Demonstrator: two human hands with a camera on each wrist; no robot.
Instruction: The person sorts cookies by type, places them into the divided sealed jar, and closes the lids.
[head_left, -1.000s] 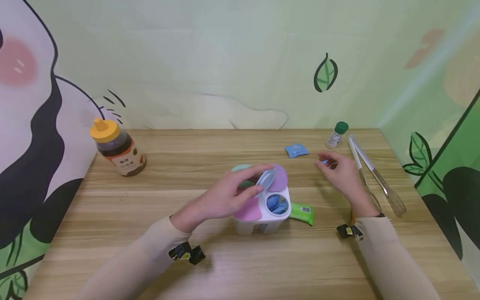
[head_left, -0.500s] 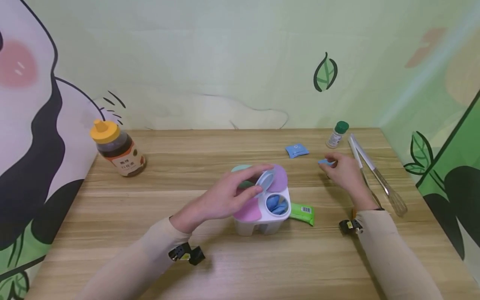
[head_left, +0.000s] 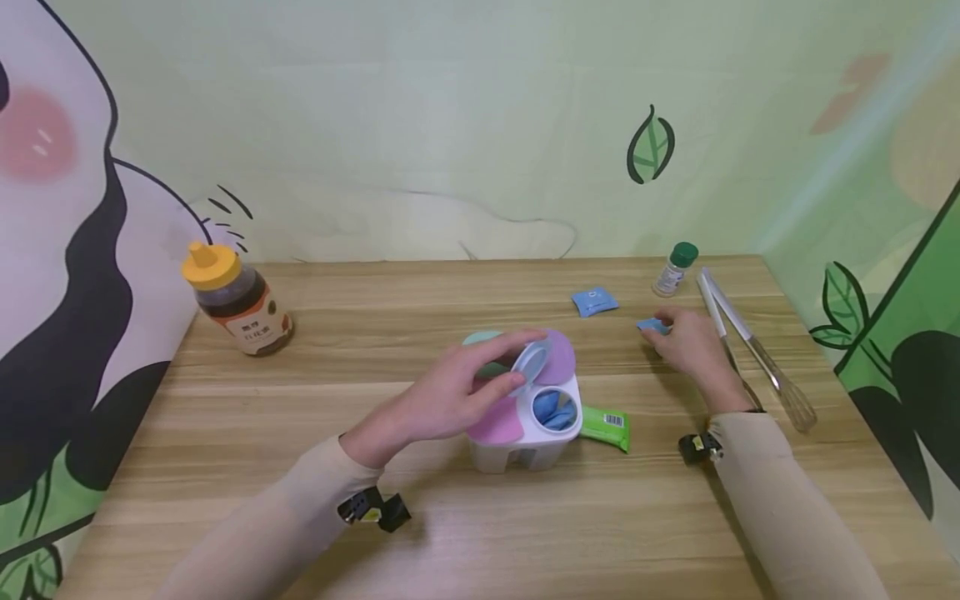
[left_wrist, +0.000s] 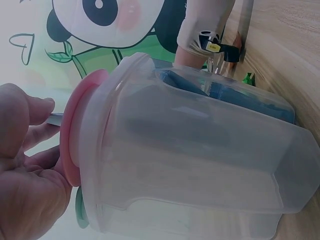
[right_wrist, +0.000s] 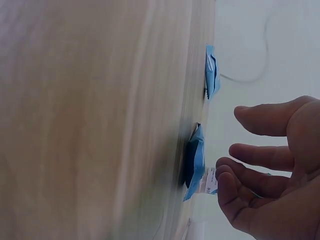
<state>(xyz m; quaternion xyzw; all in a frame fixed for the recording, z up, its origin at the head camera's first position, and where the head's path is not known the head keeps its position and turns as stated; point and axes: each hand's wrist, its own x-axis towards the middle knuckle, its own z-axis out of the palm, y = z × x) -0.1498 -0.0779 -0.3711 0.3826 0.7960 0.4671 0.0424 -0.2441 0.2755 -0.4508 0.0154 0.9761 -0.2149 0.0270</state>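
A four-compartment box [head_left: 489, 457] with pink, purple and mint lids stands mid-table. My left hand [head_left: 446, 387] pinches its raised light-blue lid [head_left: 532, 364] between thumb and fingers. Below that lid, small blue packets [head_left: 555, 410] lie in the uncovered compartment, and they show through the clear wall in the left wrist view. To the right, my right hand [head_left: 686, 346] hovers at a blue packet [right_wrist: 195, 160] on the table, fingers loosely bent, with a gap to it in the right wrist view. Another blue packet [head_left: 595, 302] lies farther back.
A green packet [head_left: 604, 427] lies against the box's right side. Behind the right hand stands a green-capped shaker bottle [head_left: 675, 269]. Tongs [head_left: 723, 308] and a whisk [head_left: 793, 400] lie at the right. A yellow-capped syrup jar [head_left: 240, 300] stands at the far left.
My right hand has shifted slightly right, and more of the blue packet at its fingertips shows. The left hand and the raised lid have stayed put.
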